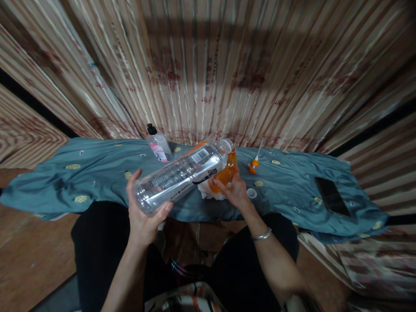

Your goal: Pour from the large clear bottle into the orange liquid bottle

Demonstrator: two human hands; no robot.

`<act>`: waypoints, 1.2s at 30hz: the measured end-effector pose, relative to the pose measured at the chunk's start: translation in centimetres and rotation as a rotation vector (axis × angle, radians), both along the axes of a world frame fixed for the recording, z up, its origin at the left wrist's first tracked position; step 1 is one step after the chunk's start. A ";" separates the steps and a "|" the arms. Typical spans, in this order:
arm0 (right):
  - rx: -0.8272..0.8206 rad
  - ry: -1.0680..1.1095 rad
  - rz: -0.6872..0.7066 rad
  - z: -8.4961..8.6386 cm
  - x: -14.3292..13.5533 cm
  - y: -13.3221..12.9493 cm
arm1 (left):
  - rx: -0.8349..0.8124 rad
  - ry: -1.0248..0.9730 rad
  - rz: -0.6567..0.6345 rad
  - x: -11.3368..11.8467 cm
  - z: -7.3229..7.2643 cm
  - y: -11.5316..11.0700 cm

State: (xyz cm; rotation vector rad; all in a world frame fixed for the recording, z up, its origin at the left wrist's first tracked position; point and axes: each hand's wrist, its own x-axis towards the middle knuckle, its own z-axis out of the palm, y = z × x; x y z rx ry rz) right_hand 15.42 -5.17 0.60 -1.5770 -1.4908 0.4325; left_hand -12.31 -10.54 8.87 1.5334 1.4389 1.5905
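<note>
My left hand [146,216] is wrapped round the base of a large clear plastic bottle [182,177], which is tilted with its neck up to the right. The bottle's mouth lies close over the neck of an orange see-through bottle [224,175]; I cannot tell whether they touch. My right hand [235,188] grips the orange bottle from its right side. A crumpled white tissue [211,192] shows beneath it. Right of that hand lie a small whitish cap [251,193] and an orange pump head [254,165] with its thin tube pointing up and away.
A clear bottle with a black top and pink label [159,149] stands at the back left. A dark phone [332,196] lies at the right on the teal patterned cloth [107,173]. Striped, pleated curtains [201,78] hang behind the cloth-covered surface.
</note>
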 end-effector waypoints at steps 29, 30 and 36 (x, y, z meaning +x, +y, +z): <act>0.013 -0.016 0.003 -0.4 0.1 0.1 | -0.003 0.018 0.003 -0.4 -0.4 0.0; 0.018 -0.016 0.008 -0.4 0.1 0.1 | -0.013 0.019 -0.002 -0.5 -0.6 0.0; 0.012 -0.015 0.017 0.0 0.1 0.1 | -0.040 0.013 -0.046 -1.4 -1.4 0.0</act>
